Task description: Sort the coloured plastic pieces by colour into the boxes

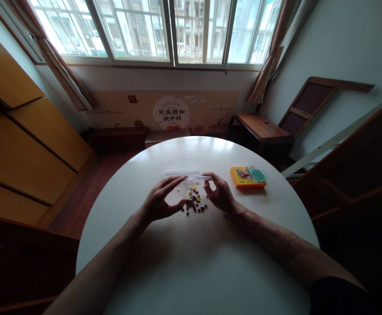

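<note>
While both forearms stretch out across the round white table point(194, 262), the action sits right in the middle of it. Starting on the left: the left hand point(160, 202) lies palm-down, fingers spread and extended toward the centre, index and middle fingertips reaching onto the edge of a small clear plastic bag point(192, 180). It looks more like a pinch at the bag's left edge than a full grip, with the fingers loosely open rather than curled.

Moving to the centre, the clear plastic bag is stretched between the two hands, its long axis running left to right, roughly level with the table edge nearest the window. Just below it, toward the person, a scatter of small dark and yellow pieces point(194, 202) lies on the tabletop, in the gap between the two hands. A few yellow ones seem to sit at or inside the bag's mouth; it is too small to tell which.

Over to the right: the right hand point(219, 192) is curled, thumb and forefinger closed on the bag's right end. The pieces lie just inward of this hand and slightly nearer the person, about equally close to either hand, though the left fingertips hang almost directly above them.

Further right and well apart from the hands rests an orange box point(243, 178) with a small clear tray of green bits point(257, 173) on its right part.
</note>
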{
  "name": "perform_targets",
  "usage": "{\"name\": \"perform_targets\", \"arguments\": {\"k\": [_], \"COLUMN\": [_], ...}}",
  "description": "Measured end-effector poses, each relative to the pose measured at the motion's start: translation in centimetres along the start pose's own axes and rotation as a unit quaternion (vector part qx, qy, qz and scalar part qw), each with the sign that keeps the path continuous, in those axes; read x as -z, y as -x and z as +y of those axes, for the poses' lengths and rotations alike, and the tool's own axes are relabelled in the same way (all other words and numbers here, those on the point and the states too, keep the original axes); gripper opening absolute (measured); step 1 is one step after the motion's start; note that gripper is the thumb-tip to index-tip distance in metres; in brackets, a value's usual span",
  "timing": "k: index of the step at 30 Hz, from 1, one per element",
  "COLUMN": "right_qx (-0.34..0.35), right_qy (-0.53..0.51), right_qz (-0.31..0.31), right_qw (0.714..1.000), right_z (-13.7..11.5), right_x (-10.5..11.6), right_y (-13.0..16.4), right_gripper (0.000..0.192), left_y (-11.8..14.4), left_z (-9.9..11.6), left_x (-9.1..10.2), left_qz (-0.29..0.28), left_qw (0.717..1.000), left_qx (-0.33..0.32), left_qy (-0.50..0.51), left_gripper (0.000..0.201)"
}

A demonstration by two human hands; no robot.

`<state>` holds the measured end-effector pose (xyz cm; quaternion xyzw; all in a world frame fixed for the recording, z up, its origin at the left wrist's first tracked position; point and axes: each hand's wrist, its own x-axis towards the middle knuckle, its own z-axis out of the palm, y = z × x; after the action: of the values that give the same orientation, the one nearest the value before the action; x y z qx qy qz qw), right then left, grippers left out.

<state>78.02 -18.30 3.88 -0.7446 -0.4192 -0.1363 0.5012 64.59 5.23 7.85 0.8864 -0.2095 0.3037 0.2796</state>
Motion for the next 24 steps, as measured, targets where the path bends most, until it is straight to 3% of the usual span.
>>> {"name": "perform_targets", "arguments": {"k": [5, 9, 12, 18, 24], "right_qx": [0.018, 0.004, 0.009, 0.035, 0.025], "right_qy": [-0.012, -0.014, 0.006, 0.143, 0.220], "right_qz": [0.013, 0.059, 0.083, 0.001, -0.084], "right_qw": [1.000, 0.998, 0.996, 0.989, 0.971], "right_z": [0.1, 0.2, 0.6, 2.6, 5.6], "right_x": [-0.1, 0.6, 2.2, 7.2, 8.5], "right_y": [-0.1, -1.0, -2.7, -6.4, -7.7], "right_gripper": [0.025, 0.027, 0.026, 0.028, 0.024], "left_y": [0.4, 0.7, 0.8, 0.8, 0.8], "left_z": [-0.2, -0.9, -1.5, -1.8, -1.8], "left_x": [-0.9, -1.9, -2.2, -2.2, -2.5], "left_qz": [0.042, 0.018, -0.026, -0.161, -0.194], "left_qw": [0.993, 0.982, 0.989, 0.981, 0.978], "left_qx": [0.060, 0.097, 0.103, 0.108, 0.071], "left_qy": [0.094, 0.160, 0.100, 0.013, 0.001], "left_gripper": [0.069, 0.067, 0.064, 0.074, 0.080]}}
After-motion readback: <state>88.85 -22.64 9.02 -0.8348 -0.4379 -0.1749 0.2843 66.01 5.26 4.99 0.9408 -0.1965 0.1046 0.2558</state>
